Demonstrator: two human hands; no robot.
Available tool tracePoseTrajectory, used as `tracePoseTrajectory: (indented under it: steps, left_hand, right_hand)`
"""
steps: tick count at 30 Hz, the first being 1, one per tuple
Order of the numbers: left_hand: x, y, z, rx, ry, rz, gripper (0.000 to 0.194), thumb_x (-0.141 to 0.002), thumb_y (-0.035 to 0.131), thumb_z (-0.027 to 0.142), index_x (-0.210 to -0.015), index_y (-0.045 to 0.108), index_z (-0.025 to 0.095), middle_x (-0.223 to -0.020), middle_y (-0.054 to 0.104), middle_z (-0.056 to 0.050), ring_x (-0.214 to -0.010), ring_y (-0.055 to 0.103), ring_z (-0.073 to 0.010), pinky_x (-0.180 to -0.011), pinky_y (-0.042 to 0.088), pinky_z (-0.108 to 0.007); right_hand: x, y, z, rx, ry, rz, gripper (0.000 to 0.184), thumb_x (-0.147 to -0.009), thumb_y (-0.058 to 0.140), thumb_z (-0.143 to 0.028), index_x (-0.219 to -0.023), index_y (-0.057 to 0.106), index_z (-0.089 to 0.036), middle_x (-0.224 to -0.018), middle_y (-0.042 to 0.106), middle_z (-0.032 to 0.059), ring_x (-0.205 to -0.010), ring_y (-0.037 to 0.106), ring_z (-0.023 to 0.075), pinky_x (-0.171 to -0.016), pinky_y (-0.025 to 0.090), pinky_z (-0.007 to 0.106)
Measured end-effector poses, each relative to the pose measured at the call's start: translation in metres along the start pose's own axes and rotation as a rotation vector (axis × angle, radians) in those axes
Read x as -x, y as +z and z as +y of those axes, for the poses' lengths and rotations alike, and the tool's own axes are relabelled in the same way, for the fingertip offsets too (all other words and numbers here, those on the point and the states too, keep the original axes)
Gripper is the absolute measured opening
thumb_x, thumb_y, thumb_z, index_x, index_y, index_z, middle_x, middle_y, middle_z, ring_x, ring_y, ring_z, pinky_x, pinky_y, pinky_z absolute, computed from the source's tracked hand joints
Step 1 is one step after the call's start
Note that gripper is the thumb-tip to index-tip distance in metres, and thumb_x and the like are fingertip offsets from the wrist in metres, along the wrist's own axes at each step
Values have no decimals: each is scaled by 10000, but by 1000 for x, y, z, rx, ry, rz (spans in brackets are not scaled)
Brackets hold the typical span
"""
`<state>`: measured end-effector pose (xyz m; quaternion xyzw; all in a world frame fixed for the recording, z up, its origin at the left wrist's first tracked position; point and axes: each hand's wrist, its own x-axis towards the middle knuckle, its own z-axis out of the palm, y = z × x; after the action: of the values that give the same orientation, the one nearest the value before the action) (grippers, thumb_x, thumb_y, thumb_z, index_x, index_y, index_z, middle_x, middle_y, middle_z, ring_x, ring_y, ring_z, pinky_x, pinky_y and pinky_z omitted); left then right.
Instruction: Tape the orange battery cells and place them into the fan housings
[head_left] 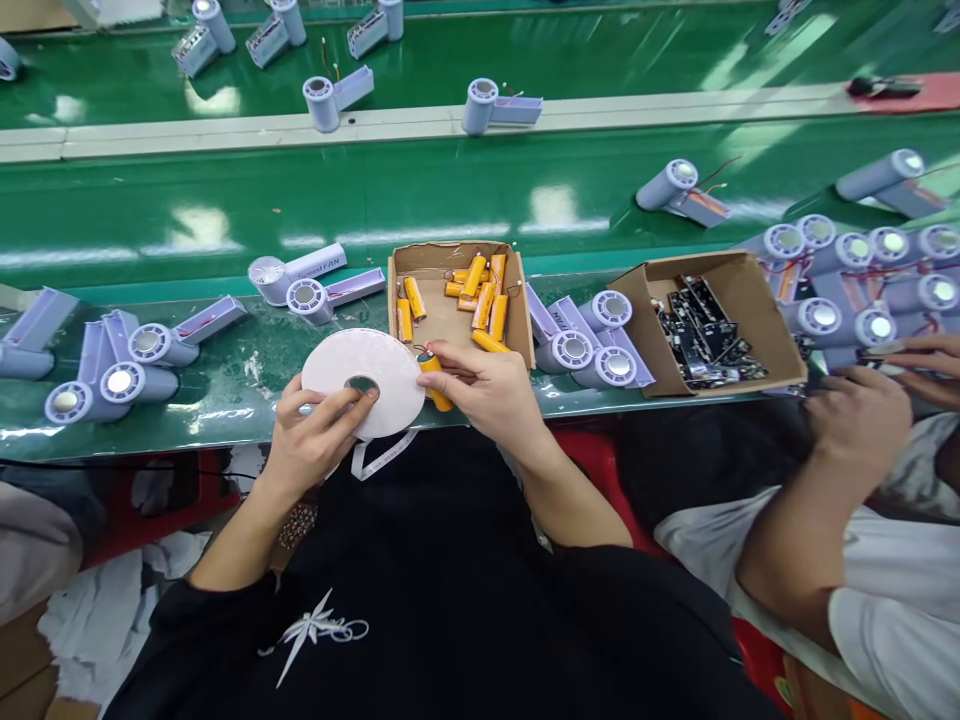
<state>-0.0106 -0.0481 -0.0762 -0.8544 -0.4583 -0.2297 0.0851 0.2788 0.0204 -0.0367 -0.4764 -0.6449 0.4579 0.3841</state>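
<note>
My left hand (319, 425) grips a white roll of tape (390, 375), with fingers at its centre hole and a loose strip of tape (379, 458) hanging below. In my right hand (487, 390), thumb and fingers pinch a yellow cylindrical battery (437, 388) with thin wires at its top. The battery is right beside the roll's right edge; whether they touch I cannot tell. Just beyond my hands, a cardboard box (435, 262) holds several more yellow batteries (484, 305).
Lavender fan bodies (154, 343) lie left and right along the bench. Another cardboard box (776, 345) contains black circuit boards (705, 335). At the right, a co-worker's hands (862, 420) work by clustered fan bodies. Behind runs a green conveyor surface (300, 195) carrying more fan bodies.
</note>
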Motion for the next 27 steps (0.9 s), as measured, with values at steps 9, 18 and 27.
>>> tracePoseTrajectory:
  steps: [9, 18, 27]
  left_hand:
    - [-15, -1, 8, -56, 91, 79, 616, -996, 776, 189, -1568, 656, 383, -1109, 836, -28, -994, 484, -264, -1142, 475, -490]
    - [-35, -7, 12, -42, 156, 166, 444, -1031, 754, 164, -1455, 731, 294, -1002, 840, -16, -976, 484, -261, -1057, 446, -444]
    - [-29, 8, 30, -26, 67, 223, 528, -991, 802, 283, -1502, 695, 358, -988, 813, -19, -1026, 528, -268, -1220, 294, -535]
  right_hand:
    - [20, -8, -4, 421, -250, -20, 493, -1016, 796, -320, -1502, 737, -260, -1382, 824, 101, -1104, 845, 320, -1008, 697, 447]
    - [24, 2, 11, 250, -285, 174, 510, -1078, 670, -293, -1586, 668, -249, -1556, 725, 101, -1383, 746, 319, -1073, 705, 445]
    - [25, 35, 45, -337, -162, 372, 541, -1030, 771, -525, -1493, 695, -255, -1435, 795, 119, -1340, 775, 302, -1151, 659, 474]
